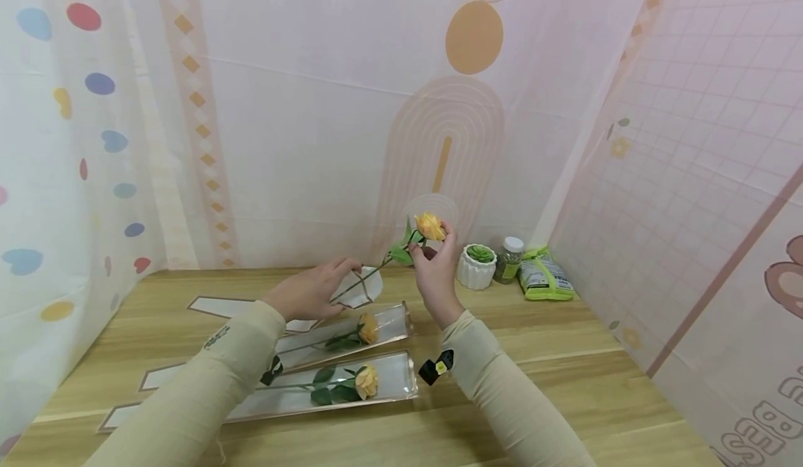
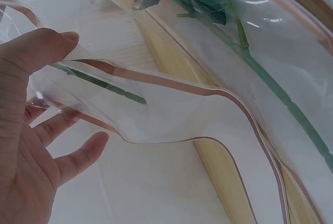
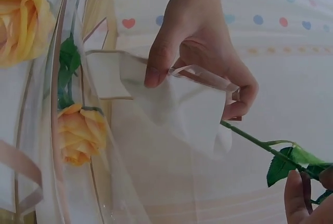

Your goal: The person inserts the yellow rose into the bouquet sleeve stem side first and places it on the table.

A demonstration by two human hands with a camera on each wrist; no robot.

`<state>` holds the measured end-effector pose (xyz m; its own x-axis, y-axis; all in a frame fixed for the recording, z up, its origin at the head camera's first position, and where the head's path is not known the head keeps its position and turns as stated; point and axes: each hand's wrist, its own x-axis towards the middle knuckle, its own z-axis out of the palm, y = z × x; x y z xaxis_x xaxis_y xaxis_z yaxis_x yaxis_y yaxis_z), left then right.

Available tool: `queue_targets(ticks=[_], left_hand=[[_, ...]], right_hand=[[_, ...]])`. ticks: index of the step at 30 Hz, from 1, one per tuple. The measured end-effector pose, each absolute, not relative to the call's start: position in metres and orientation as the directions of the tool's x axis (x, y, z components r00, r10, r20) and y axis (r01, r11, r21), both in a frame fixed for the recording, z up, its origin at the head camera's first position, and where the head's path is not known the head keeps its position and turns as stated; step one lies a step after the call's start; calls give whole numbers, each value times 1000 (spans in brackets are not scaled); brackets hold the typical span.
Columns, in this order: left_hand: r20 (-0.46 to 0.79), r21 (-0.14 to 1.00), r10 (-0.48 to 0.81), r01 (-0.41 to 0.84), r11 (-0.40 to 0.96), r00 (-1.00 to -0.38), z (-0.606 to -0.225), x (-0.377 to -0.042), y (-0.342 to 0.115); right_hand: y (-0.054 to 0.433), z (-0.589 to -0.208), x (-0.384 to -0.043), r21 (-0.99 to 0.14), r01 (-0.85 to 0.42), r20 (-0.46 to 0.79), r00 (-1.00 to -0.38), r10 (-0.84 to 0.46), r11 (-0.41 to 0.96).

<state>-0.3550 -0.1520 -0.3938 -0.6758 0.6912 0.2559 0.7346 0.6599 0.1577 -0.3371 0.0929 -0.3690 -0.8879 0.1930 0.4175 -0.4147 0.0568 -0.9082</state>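
My right hand (image 1: pixel 437 275) pinches a yellow artificial rose (image 1: pixel 429 226) by its stem and leaves, just below the bloom. The stem slants down to the left into a clear and white flower sleeve (image 1: pixel 371 284). My left hand (image 1: pixel 310 291) grips that sleeve near its mouth, thumb on one side and fingers on the other. The lower stem (image 2: pixel 112 87) shows through the film in the left wrist view, while bloom and upper leaves stay outside. Two sleeved roses lie on the table nearer me, one in a middle sleeve (image 1: pixel 392 324), the other in a front sleeve (image 1: pixel 398 376).
A potted succulent (image 1: pixel 477 268), a lidded jar (image 1: pixel 509 261) and a green-white packet (image 1: pixel 544 276) stand at the table's back right. Patterned curtains (image 1: pixel 301 139) rise behind the wooden table (image 1: pixel 564 355) and along both sides.
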Motion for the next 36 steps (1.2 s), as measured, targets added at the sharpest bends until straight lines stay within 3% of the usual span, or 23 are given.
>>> queue_targets(ticks=[13, 36], left_hand=[[286, 159, 699, 752, 639, -655, -391, -355, -153], [267, 166, 706, 753, 637, -656, -386, -351, -149]], right_hand=[[105, -359, -332, -911, -401, 393, -915, 96, -93], [108, -353, -329, -894, -429, 445, -881, 160, 129]])
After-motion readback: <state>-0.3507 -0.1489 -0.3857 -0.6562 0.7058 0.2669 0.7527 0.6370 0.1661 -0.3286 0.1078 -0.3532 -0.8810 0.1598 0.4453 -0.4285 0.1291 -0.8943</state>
